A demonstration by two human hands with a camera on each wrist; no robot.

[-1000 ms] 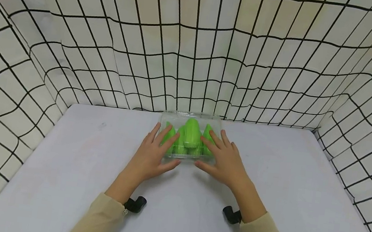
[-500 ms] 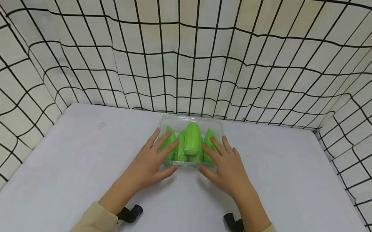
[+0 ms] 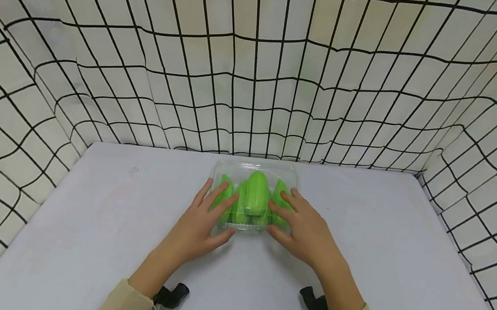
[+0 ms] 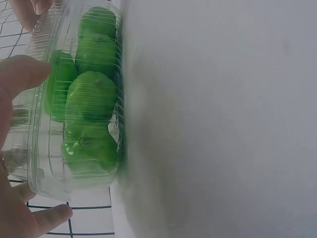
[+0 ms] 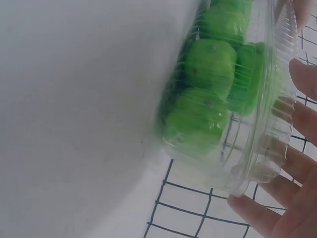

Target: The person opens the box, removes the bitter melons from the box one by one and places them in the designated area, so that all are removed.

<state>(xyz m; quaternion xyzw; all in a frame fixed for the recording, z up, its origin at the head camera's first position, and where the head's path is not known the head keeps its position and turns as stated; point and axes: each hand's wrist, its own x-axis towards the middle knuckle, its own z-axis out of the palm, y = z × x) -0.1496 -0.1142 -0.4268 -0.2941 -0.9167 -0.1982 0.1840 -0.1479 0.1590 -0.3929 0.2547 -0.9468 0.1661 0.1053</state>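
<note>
A clear plastic clamshell box (image 3: 228,165) stands on the white table with its lid down. Several bright green, oblong pieces (image 3: 258,192) that look like fruit or vegetables lie inside, one on top of the others. My left hand (image 3: 194,228) spreads over the box's left side, fingers over the lid and thumb near the front edge. On the right side my right hand (image 3: 306,232) lies likewise, its fingers spread. In the left wrist view the thumb (image 4: 25,74) is at the lid's ridged edge. The right wrist view shows fingers (image 5: 255,213) along the box's side.
Black netting (image 3: 258,78) over pale walls rises behind and on both sides of the white table (image 3: 105,220). The box sits near the table's back edge. A black wrist camera (image 3: 171,295) hangs under the left wrist, another (image 3: 313,301) under the right.
The box has slid a little toward me, away from the back edge, with both hands moving along with it. The fingers keep nearly the same spread.
</note>
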